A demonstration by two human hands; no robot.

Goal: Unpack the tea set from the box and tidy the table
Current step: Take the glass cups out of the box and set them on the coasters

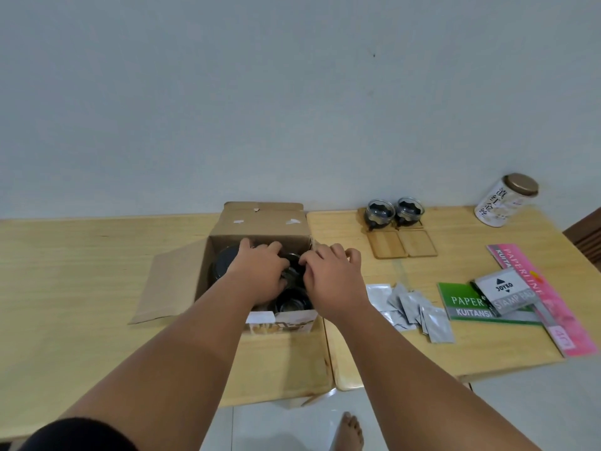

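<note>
Head view: cardboard box [260, 229] stood open on the wooden bench [81, 271], near its back edge, one flap lying flat to the left and another standing up against the wall. Both hands were down inside the box. Left hand [260, 275] lay over dark glass pieces [294, 271] in the middle, fingers bent downward. Right hand [331, 278] was just beside it, at the box's right wall, fingers also bent. Whether either hand actually gripped a piece could not be told; the fingertips were hidden. A larger dark round item [224, 265] sat in the left part of the box. To the right of the box, two glass cups [380, 212] with dark contents stood side by side on wooden coasters at the back of the bench, with two bare coasters [388, 244] just in front of them. A white tin [505, 200] with a bronze lid stood at the far right. Nearer the front lay silver sachets [413, 307] in a loose pile, a green receipt book [465, 304] with a stamp pad [507, 291] on it, and a pink packet [546, 294].
</note>
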